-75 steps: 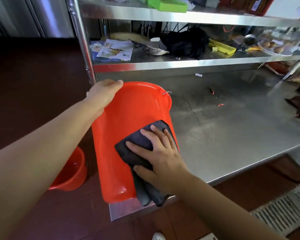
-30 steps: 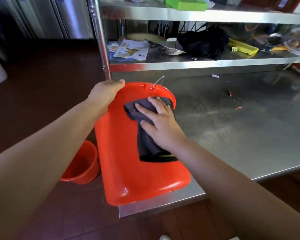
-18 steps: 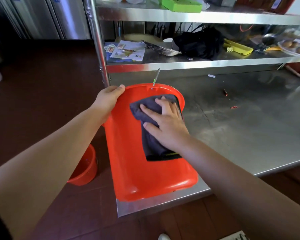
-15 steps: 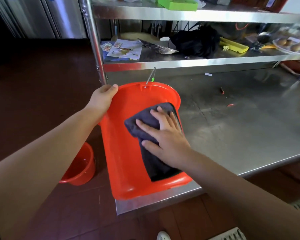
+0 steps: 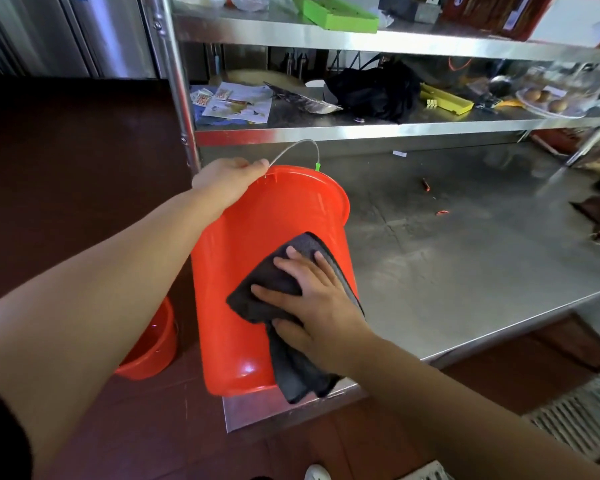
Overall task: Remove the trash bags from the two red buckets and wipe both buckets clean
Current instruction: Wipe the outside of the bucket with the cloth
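The left hand [image 5: 230, 181] is gripping the rim of the red bucket [image 5: 257, 282], fingers curled over its edge, and is tipping it on its side at the corner of the steel tabletop [image 5: 465, 271], with its base hanging past the near edge. The right hand [image 5: 312, 299] is lying flat, fingers spread, and is pressing a dark cloth [image 5: 291, 327] against the bucket's outer wall. The second red bucket [image 5: 149, 348] is sitting on the floor below, partly hidden by the left forearm. The risk lies in that overhang: a hard downward wipe could be pushing the smooth plastic off the corner if the rim grip slackens. The loose wire handle [image 5: 298, 148] may also be swinging into the fingers.
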The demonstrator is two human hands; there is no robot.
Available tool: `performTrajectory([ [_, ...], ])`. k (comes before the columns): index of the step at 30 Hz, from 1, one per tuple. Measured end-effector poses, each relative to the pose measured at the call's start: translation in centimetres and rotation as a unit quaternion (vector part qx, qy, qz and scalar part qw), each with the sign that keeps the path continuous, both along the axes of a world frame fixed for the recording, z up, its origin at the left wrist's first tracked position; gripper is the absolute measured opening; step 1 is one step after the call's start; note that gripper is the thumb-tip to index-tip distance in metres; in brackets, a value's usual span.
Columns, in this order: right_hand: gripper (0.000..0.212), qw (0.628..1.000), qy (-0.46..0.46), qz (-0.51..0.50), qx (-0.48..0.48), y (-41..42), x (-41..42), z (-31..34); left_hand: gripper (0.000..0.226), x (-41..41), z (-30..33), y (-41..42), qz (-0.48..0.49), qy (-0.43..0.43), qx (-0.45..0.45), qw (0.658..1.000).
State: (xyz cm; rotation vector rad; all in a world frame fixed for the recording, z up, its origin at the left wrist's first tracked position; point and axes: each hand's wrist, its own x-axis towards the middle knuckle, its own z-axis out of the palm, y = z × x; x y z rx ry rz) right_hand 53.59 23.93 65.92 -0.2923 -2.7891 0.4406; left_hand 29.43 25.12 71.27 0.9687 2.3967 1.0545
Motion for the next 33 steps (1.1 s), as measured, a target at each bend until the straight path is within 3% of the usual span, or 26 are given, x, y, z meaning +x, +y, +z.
performTrajectory([
  [5, 0.044, 0.995, 0.069, -0.068, -0.039, 4.4, -4.7, 0.8, 0.054, -0.7, -0.1, -0.3, -0.004, 0.016, -0.021, 1.0],
  [8, 0.04, 0.988, 0.088, -0.105, -0.066, 7.0, -7.8, 1.6, 0.065, -1.1, 0.0, -1.1, 0.006, -0.032, 0.004, 0.999],
  [13, 0.039, 0.988, 0.066, -0.118, -0.077, 8.2, -10.4, 2.3, 0.064, -2.2, -1.1, -2.5, 0.036, -0.133, 0.098, 0.986],
  [18, 0.042, 0.996, 0.047, -0.078, -0.018, 5.1, -9.1, 1.7, 0.034, -3.4, -2.3, -4.2, 0.058, -0.168, 0.138, 0.974],
  [20, 0.043, 0.998, 0.045, -0.05, -0.014, 3.7, -7.4, 1.4, 0.031, -3.6, -2.8, -4.7, 0.064, -0.173, 0.16, 0.97],
  [23, 0.046, 0.999, 0.025, -0.012, -0.019, 1.9, -4.5, 0.8, 0.027, -4.0, -3.6, -5.4, 0.083, -0.093, 0.163, 0.979],
  [29, 0.05, 0.998, -0.002, 0.042, -0.042, -0.8, 1.1, -0.6, 0.046, -4.3, -3.7, -6.5, 0.1, 0.03, 0.183, 0.978],
  [33, 0.05, 0.998, -0.002, 0.045, -0.049, -1.1, 2.3, -0.3, 0.048, -3.4, -1.8, -6.1, 0.018, 0.25, 0.173, 0.952],
])
